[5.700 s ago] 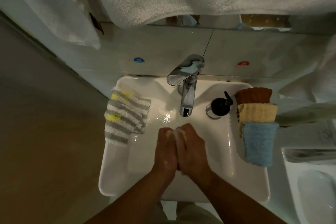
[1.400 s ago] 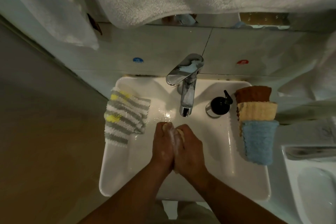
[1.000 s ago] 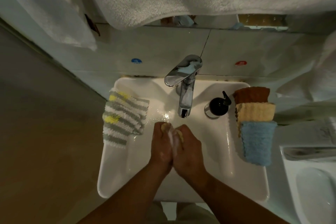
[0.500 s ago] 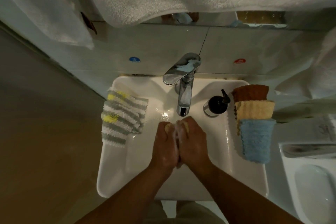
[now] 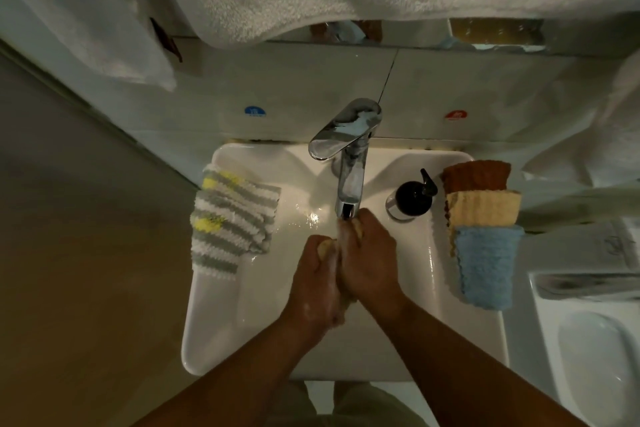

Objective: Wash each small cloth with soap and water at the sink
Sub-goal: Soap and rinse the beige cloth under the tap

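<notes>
Farthest left, a grey, white and yellow striped cloth (image 5: 233, 220) is draped over the left rim of the white sink (image 5: 214, 322), well apart from the hands. It looks finished or set aside, though that is only a guess. Over the middle of the basin the left hand (image 5: 315, 291) is clenched round the pale yellow cloth (image 5: 325, 248), which shows as a small bulge by the thumb and again as a tuft low down between the two palms. The cloth is bunched into a narrow roll, and its long axis runs from just under the spout of the tap (image 5: 349, 184) back toward the person. Both hands are on it. The right hand (image 5: 372, 263) sits further forward, its knuckles just below the spout mouth, its fingers curled round the upper end of the same roll and pressed against the left. I cannot tell whether water is running. The step looks like scrubbing or rinsing, and the next rub should slide one palm along that axis. To the right stands the black soap dispenser (image 5: 412, 198). Beyond it, on the right rim, lie a brown cloth (image 5: 476, 175), a tan cloth (image 5: 483, 208) and a blue cloth (image 5: 488, 267). These are probably not yet washed, and the right hand is nearer to them.
</notes>
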The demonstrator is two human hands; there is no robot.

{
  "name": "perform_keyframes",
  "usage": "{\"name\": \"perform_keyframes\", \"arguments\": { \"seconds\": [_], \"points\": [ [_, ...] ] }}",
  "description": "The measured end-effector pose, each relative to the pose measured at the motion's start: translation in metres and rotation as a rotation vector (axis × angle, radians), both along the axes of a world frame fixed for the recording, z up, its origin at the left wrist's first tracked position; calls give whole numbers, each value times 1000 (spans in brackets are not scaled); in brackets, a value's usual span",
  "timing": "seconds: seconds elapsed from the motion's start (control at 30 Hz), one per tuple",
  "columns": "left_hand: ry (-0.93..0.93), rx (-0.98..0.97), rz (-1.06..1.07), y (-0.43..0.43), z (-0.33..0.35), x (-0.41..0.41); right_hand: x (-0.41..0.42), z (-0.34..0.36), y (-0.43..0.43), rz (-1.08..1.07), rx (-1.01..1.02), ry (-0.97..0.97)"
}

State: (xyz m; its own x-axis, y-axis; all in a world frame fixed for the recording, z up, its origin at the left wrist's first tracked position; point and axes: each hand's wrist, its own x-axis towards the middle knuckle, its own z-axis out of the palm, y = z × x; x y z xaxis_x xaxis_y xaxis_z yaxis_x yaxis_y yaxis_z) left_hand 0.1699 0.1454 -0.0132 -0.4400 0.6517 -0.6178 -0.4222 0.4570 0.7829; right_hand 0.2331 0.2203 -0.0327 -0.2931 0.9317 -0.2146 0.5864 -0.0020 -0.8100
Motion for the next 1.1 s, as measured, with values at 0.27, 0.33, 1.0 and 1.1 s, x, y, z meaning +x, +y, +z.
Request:
{"name": "perform_keyframes", "arguments": {
  "seconds": [0.27, 0.33, 1.0, 1.1],
  "points": [
    [280, -69, 23, 16, -8, -28, 11, -4, -54, 96, -28, 25],
    [148, -76, 63, 12, -10, -22, 5, 3, -52, 89, 47, 81],
    [211, 80, -170, 3, 3, -1, 18, -17, -9, -57, -27, -71],
    [410, -29, -60, 12, -8, -17, 19, -10, -44, 47, -31, 12]
  ]
}}
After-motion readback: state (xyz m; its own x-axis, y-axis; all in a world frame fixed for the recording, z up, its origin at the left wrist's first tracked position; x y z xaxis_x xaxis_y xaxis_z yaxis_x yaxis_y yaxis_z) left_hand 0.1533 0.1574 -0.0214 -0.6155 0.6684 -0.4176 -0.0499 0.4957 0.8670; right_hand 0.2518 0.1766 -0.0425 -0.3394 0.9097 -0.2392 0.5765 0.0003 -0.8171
